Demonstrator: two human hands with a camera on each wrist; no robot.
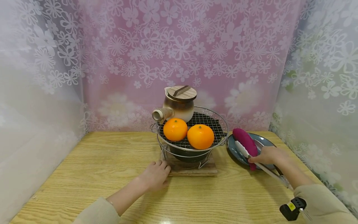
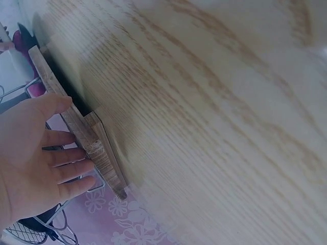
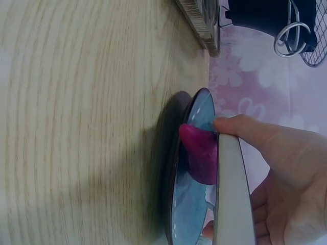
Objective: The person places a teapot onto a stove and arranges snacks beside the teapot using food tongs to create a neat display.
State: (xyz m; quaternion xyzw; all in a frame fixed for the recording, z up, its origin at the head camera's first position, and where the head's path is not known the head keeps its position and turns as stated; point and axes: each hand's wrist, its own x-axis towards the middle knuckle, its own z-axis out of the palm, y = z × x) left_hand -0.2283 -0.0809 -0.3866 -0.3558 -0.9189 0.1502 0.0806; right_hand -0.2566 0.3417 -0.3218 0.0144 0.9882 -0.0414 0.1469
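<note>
My right hand (image 1: 268,155) grips a pair of tongs (image 1: 268,170) with white tips, thumb on one arm and fingers on the other. The tongs' tips lie on either side of a magenta sweet potato (image 1: 244,140), which rests on a blue-grey plate (image 1: 233,152) at the right. In the right wrist view, the thumb presses the tongs' flat arm (image 3: 232,191) beside the sweet potato (image 3: 200,153). My left hand (image 1: 156,175) rests at the front left corner of a wooden board (image 1: 193,171), fingers extended along its edge in the left wrist view.
On the board stands a dark stove (image 1: 187,155) under a round wire grill rack (image 1: 223,124). Two oranges (image 1: 175,129) and a side-handled clay teapot (image 1: 179,109) with a wooden lid sit on the rack. Floral curtains (image 1: 181,56) surround the wooden table (image 1: 117,155).
</note>
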